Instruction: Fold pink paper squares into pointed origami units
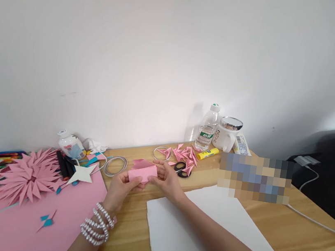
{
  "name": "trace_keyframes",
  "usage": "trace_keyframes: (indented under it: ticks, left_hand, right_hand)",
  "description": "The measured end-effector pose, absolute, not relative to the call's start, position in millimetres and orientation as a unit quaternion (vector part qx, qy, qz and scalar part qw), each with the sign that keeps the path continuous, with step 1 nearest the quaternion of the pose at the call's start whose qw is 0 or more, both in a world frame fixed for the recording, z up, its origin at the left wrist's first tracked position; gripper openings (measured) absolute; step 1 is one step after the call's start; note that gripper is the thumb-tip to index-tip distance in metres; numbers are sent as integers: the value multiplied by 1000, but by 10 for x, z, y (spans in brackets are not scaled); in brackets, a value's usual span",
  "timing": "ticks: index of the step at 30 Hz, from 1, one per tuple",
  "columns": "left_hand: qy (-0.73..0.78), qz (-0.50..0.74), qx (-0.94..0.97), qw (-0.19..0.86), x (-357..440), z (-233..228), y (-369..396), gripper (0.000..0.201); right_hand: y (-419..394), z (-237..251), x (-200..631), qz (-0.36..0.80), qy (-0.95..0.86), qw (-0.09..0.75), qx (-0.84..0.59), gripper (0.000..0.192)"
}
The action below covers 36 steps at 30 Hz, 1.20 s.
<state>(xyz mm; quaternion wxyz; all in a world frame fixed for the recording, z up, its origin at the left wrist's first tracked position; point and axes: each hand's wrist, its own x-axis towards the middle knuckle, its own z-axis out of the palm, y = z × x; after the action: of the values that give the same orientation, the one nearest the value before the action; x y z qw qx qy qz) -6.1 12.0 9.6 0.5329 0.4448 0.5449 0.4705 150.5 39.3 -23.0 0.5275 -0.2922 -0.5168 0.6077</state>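
Small folded pink paper piece (142, 173) held just below centre of the frame, above the wooden table (266, 222). Left hand (121, 189) pinched on its lower left edge; right hand (168, 178) clamped on its right end. Likely risks: crooked crease from uneven finger pressure, or a slip and tear. Scissors (181, 169) and folded pink points (183, 155) just behind, easily knocked. White sheet (190, 228) lower centre; pink paper flower (28, 174) at left.

Your left hand (121, 187) curls palm-up, fingers pinched; your right hand (168, 178) reaches in, forearm stretched, fingertips closed opposite.
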Motion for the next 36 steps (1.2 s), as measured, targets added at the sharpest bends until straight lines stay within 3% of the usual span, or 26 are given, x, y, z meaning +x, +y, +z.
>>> trace_keyframes:
  ticks: [5, 10, 15, 20, 23, 27, 36]
  left_hand:
    - [507, 504, 434, 548, -60, 75, 126, 36]
    - [515, 513, 443, 525, -75, 42, 137, 32]
    - [536, 480, 496, 487, -65, 54, 135, 23]
    - [559, 538, 451, 442, -42, 89, 135, 33]
    - [569, 509, 452, 462, -29, 81, 125, 24]
    - [530, 483, 488, 498, 1, 58, 106, 27]
    - [524, 489, 498, 488, -23, 99, 107, 32]
  right_hand:
    - [388, -245, 1490, 621, -514, 517, -287, 42]
    - [405, -256, 1496, 620, -518, 510, -297, 34]
    - [418, -299, 1481, 580, -549, 508, -323, 26]
    - [372, -255, 1474, 504, -573, 539, -356, 17]
    - [353, -233, 1474, 451, -562, 580, -379, 13]
    - [327, -230, 1462, 451, -599, 573, -332, 11]
    - [296, -205, 1431, 525, -602, 522, -298, 25]
